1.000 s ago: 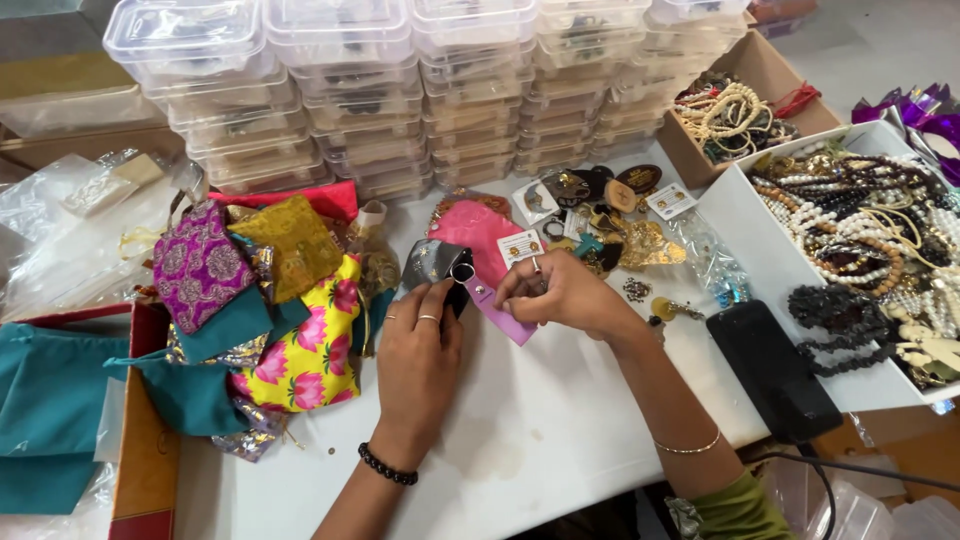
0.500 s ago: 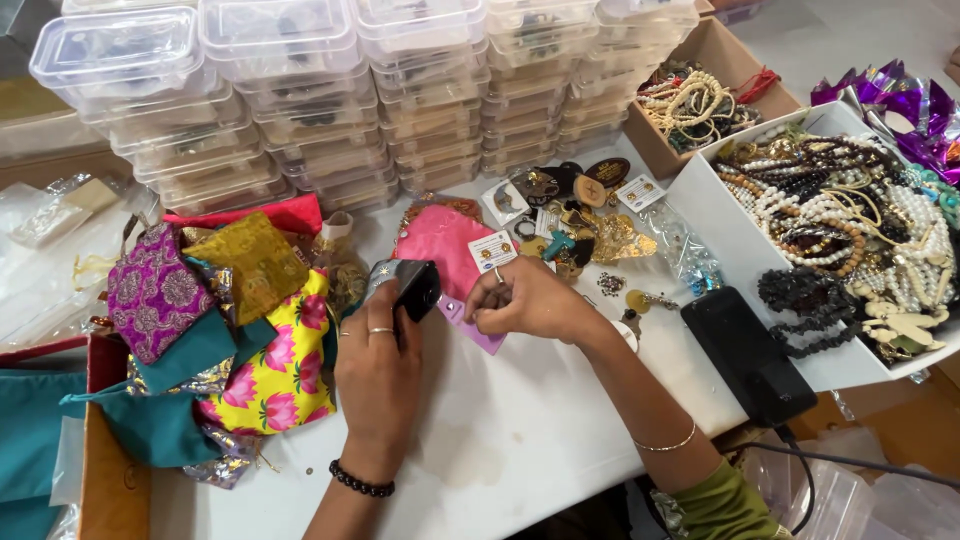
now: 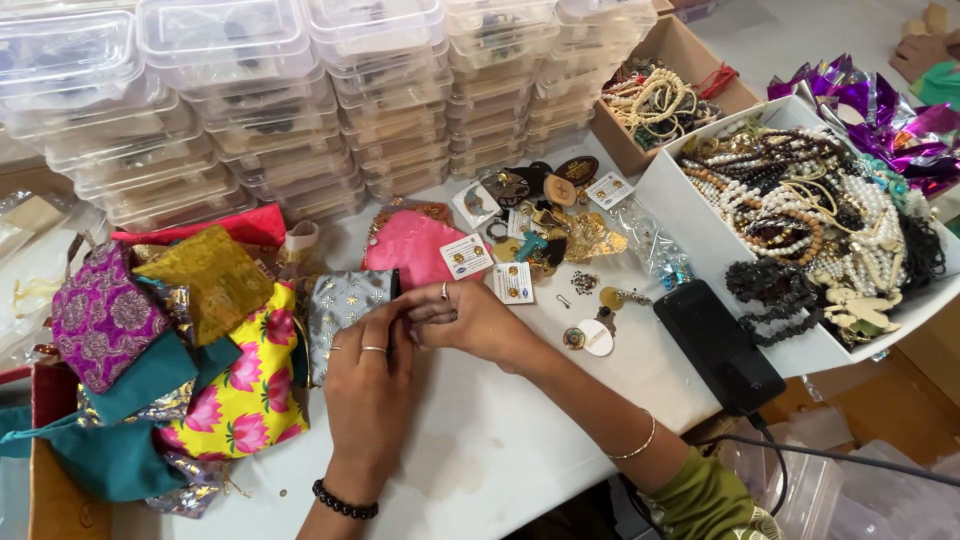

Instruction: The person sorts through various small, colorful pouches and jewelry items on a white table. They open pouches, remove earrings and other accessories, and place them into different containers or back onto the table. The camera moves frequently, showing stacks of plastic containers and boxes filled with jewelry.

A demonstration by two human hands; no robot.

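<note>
Since half a second ago, shifted left: both hands now meeting over a grey pouch (image 3: 340,318) instead of the pink one. Far left, cut off at the edge: teal cloth bags (image 3: 110,440), only partly in frame. Beside them, heaped together, a purple patterned pouch (image 3: 98,318), a mustard pouch (image 3: 215,280) and a yellow floral pouch (image 3: 248,395), overlapping so that edges are hard to separate. Left hand (image 3: 368,390), ringed and wearing a black bead bracelet, fingers curled narrow and pinching the right edge of the grey pouch; lower part of that pouch hidden behind the hand. Right hand (image 3: 470,322) pressed against the left, fingertips closed at the same edge; whatever sits between the fingertips too small to tell. Just far of the hands, a pink pouch (image 3: 412,250) lying flat with a small white card (image 3: 466,256) on it. Along the far side, stacks of clear plastic boxes (image 3: 230,70), contents blurred. Right of the hands, scattered pendants and trinkets (image 3: 560,225), then a black phone (image 3: 718,345) with a cable running off the near edge. Far right, a white tray (image 3: 700,225) of tangled bead necklaces, cropped at the frame edge.
</note>
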